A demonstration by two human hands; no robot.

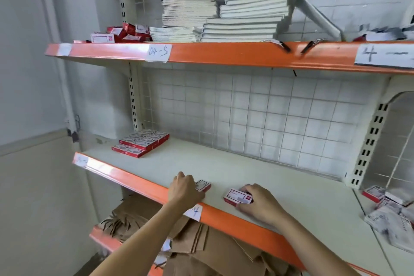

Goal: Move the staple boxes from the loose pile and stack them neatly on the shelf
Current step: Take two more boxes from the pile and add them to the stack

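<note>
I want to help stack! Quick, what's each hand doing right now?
Left hand: closed on a staple box on the middle shelf.
Right hand: closed on another staple box.

Single head-worn wide-angle view, facing forward and slightly down, close to the middle shelf (291,186), upper shelf (224,54) above eye line.

red-white staple boxes (238,196), orange-edged shelf (143,180)
</note>
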